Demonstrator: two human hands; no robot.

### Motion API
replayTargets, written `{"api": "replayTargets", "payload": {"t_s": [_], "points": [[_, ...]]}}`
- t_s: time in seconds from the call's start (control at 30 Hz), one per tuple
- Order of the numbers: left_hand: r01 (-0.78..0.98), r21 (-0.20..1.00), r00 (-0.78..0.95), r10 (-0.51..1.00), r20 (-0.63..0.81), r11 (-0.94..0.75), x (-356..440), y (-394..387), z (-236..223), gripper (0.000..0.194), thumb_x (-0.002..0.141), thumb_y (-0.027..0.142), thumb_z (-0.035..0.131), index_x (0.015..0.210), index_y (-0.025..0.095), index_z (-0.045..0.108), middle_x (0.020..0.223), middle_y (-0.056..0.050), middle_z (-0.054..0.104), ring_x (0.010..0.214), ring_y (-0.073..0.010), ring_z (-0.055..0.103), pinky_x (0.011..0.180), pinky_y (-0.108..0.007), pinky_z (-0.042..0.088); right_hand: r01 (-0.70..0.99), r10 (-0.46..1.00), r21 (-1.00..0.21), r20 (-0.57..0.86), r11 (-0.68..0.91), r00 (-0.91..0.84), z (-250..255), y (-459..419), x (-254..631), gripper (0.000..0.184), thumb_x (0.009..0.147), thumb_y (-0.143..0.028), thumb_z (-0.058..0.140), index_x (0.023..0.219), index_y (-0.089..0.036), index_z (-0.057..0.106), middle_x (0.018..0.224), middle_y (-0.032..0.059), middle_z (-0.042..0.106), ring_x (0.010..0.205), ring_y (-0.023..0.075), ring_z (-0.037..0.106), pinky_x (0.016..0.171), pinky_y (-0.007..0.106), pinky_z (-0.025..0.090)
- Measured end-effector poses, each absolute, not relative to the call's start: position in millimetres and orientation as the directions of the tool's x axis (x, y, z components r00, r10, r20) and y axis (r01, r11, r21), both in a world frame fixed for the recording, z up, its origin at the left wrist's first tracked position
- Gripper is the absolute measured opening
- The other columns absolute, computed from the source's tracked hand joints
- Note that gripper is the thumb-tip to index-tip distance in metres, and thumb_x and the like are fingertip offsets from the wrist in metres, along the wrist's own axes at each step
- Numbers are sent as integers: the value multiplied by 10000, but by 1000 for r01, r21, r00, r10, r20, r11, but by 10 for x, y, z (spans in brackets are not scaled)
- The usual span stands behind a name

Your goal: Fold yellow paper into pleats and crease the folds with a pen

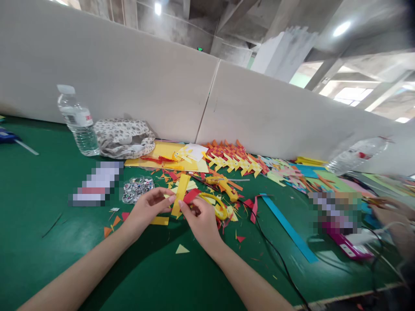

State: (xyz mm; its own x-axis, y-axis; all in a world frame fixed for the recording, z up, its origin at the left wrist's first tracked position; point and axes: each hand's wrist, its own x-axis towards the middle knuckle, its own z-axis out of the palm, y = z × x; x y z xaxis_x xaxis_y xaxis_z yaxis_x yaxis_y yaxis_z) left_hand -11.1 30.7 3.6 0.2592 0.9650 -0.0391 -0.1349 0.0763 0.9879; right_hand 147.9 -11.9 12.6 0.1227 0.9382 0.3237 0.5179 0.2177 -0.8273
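Betw. fingers [170, 199] of both hands, over green desk [145, 276]: yellow paper strip [181, 190], tilted slightly, top end leaning R. L hand [154, 206]: thumb & forefinger pinched at strip's L edge. R hand [202, 218]: thumb & forefinger closed on strip's R edge, lower down; red paper piece [192, 195] at same fingertips, cannot tell if joined to strip. Nearer wearer than fingers: pale yellow triangle [182, 249], flat on desk. Just R of R-hand fingers: yellow loop handle [222, 210], partly hidden, amid loose paper scraps. L of L-hand fingers: clear pack of small round eyes [138, 189]. Just beyond fingers, to R: yellow glue gun [223, 186], lying on side, w/ black cord. Well R of fingers: long blue strip [288, 226]. Farther beyond fingers: row of woven paper fish [233, 157], approx. red/orange & yellow; yellow sheets [162, 150] to their L. Farthest, behind all: white partition [145, 73].
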Motion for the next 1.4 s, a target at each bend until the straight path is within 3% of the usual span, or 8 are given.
{"api": "replayTargets", "payload": {"t_s": [0.17, 0.37, 0.47, 0.53, 0.63, 0.8, 1.0, 1.4], "points": [[-118, 991, 307, 951, -32, 71, -62, 297, -19, 380, 483, 278, 852, 756, 166, 614, 628, 47, 611, 566, -96, 592, 538, -186, 505, 457, 953, -873, 264, 172, 147, 55, -92, 1494, 404, 756, -414, 638, 522, -187, 401, 498, -56, 379, 472, 82, 331, 433, 206, 266], [-155, 987, 173, 985, -9, 36, -115, 374, -26, 436, 539, 402, 816, 803, 172, 556, 667, 33, 631, 611, -125, 627, 575, -239, 554, 407, 963, -902, 224, 147, 148, 32, -36, 1572, 395, 770, -456, 626, 538, -170, 485, 510, -40, 433, 469, 85, 375, 432, 209, 299], [-174, 984, 20, 999, 28, -24, -203, 450, -11, 457, 589, 464, 777, 846, 184, 524, 739, 21, 627, 679, -137, 638, 603, -248, 566, 320, 960, -942, 175, 100, 217, 47, 15, 1644, 312, 753, -457, 650, 841, -158, 623, 701, 0, 579, 463, 78, 416, 428, 212, 350], [-165, 984, -41, 997, 58, -64, -248, 486, -6, 459, 615, 480, 756, 874, 189, 514, 760, 20, 616, 681, -132, 632, 616, -253, 568, 231, 949, -969, 155, 92, 273, 59, 42, 1672, 537, 727, -446, 681, 1181, -200, 530, 957, 41, 609, 482, 70, 457, 448, 219, 407], [-105, 989, 2, 994, 108, -108, -252, 485, -10, 403, 653, 463, 733, 869, 183, 540, 703, 37, 593, 608, -109, 600, 602, -248, 558, 155, 954, -983, 134, 95, 268, 61, 49, 1652, 751, 711, -446, 699, 1349, -229, 369, 1142, 86, 547, 602, 95, 547, 520, 233, 478], [57, 980, 233, 957, 175, -193, -143, 357, -55, 237, 668, 365, 723, 769, 179, 617, 530, 72, 518, 500, -86, 521, 499, -188, 457, 127, 992, -987, 105, 96, 68, 30, 3, 1548, 688, 660, -380, 757, 1257, -195, 470, 1045, 85, 602, 767, 165, 609, 577, 241, 497], [188, 941, 439, 881, 177, -282, -93, 233, -55, 136, 682, 313, 715, 719, 186, 682, 687, 19, 669, 534, -81, 508, 513, -185, 398, 26, 989, -989, 143, 142, 43, 118, -30, 1559, 355, 693, -283, 736, 1007, -186, 603, 799, 12, 651, 686, 157, 622, 622, 255, 506], [116, 984, 470, 880, 66, -136, -30, 217, -18, 205, 761, 364, 648, 763, 183, 554, 697, 17, 604, 580, -98, 538, 532, -192, 435, -36, 948, -992, 102, 118, 301, 26, -27, 1457, 526, 678, -327, 752, 1136, -184, 537, 1003, 72, 652, 858, 222, 641, 765, 334, 541]]}}
